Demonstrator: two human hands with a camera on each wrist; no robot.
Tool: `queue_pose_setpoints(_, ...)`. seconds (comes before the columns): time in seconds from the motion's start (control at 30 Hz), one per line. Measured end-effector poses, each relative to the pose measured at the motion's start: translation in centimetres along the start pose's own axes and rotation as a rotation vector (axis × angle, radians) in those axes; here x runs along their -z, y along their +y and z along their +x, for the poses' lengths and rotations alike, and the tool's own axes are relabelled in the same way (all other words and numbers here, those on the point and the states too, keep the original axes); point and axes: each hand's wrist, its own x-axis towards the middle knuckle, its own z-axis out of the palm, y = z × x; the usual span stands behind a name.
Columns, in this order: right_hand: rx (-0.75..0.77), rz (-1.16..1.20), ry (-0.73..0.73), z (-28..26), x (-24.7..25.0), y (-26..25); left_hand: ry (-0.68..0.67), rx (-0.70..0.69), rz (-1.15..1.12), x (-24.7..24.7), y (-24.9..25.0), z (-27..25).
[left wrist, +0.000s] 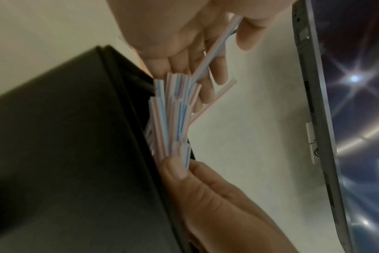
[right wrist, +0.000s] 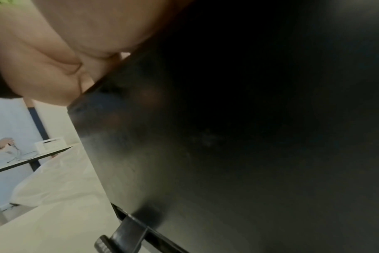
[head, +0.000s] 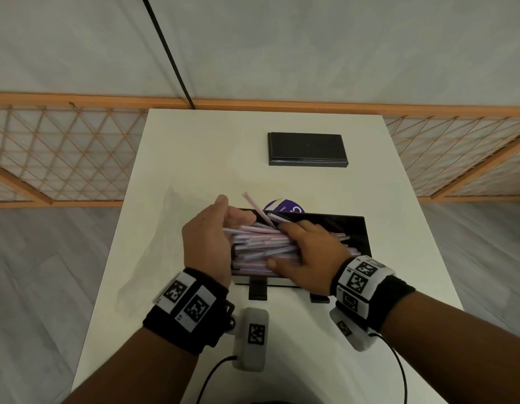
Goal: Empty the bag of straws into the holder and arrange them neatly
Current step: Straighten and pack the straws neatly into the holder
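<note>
At the left of the head view, the clear empty bag (head: 153, 243) lies crumpled on the white table (head: 212, 147), its edges hard to make out against the top. My left hand (head: 207, 243) stands edge-on at the left end of the straws (head: 261, 243), fingers straight, palm against their tips. The straws are thin, white with red and blue stripes, lying in a loose sideways heap inside the black holder (head: 352, 228) at frame centre; one sticks up at an angle. My right hand (head: 308, 246) lies flat on the heap, fingers spread, covering much of it. The right wrist view is mostly dark holder wall (right wrist: 227, 154). Further back a black lid (head: 307, 148) lies flat.
</note>
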Motion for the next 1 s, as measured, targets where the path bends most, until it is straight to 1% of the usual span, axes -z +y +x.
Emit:
queue_pose_setpoints(0.1,0.021,-0.032,0.01,0.1,-0.1,-0.5,0.0,-0.058,0.084,0.2,0.0,-0.3)
queue_pose_setpoints(0.2,0.02,-0.023,0.004,0.2,-0.1,-1.0,0.012,-0.095,0.078,0.2,0.3,-0.2)
queue_pose_setpoints(0.3,0.023,-0.03,-0.043,0.3,0.1,-1.2,0.031,-0.11,0.042,0.3,0.6,-0.2)
queue_pose_setpoints(0.37,0.026,-0.051,-0.085,0.4,0.2,-1.3,0.049,-0.173,0.058,0.3,0.7,-0.2)
queue_pose_setpoints(0.43,0.027,-0.069,-0.115,0.3,0.1,-1.4,0.088,-0.327,0.186,0.6,1.0,-0.2)
queue_pose_setpoints(0.5,0.021,-0.092,-0.128,0.1,-0.2,-1.4,0.121,-0.55,0.37,0.6,1.9,-0.6)
queue_pose_setpoints(0.57,0.001,-0.107,-0.126,-0.2,-0.5,-1.5,0.119,-0.788,0.501,0.2,3.2,-1.5)
queue_pose_setpoints(0.6,-0.007,-0.11,-0.123,-0.2,-0.5,-1.6,0.093,-0.864,0.541,0.0,3.8,-1.9)
queue_pose_setpoints(0.63,-0.013,-0.112,-0.122,-0.3,-0.5,-1.8,0.048,-0.868,0.561,-0.3,4.1,-2.2)
queue_pose_setpoints(0.67,-0.014,-0.114,-0.125,-0.3,-0.4,-1.8,-0.014,-0.79,0.567,-0.7,4.3,-2.3)
queue_pose_setpoints(0.7,-0.012,-0.117,-0.132,-0.4,-0.3,-1.9,-0.088,-0.634,0.555,-1.2,4.5,-2.3)
queue_pose_setpoints(0.77,-0.011,-0.122,-0.154,-0.6,-0.2,-1.9,-0.238,-0.162,0.452,-2.4,4.2,-2.4)
queue_pose_setpoints(0.8,-0.011,-0.125,-0.164,-0.6,-0.1,-1.9,-0.284,0.053,0.37,-3.0,3.8,-2.7)
queue_pose_setpoints(0.83,-0.01,-0.129,-0.176,-0.7,-0.1,-1.8,-0.3,0.205,0.299,-3.6,3.4,-3.1)
queue_pose_setpoints(0.87,-0.004,-0.135,-0.188,-0.8,-0.1,-1.8,-0.293,0.299,0.236,-4.1,3.1,-3.5)
queue_pose_setpoints(0.9,0.007,-0.145,-0.199,-0.9,0.0,-1.7,-0.271,0.358,0.181,-4.5,2.8,-3.9)
queue_pose_setpoints(1.0,0.033,-0.16,-0.211,-1.1,0.2,-1.3,-0.243,0.463,0.077,-5.6,1.8,-3.8)
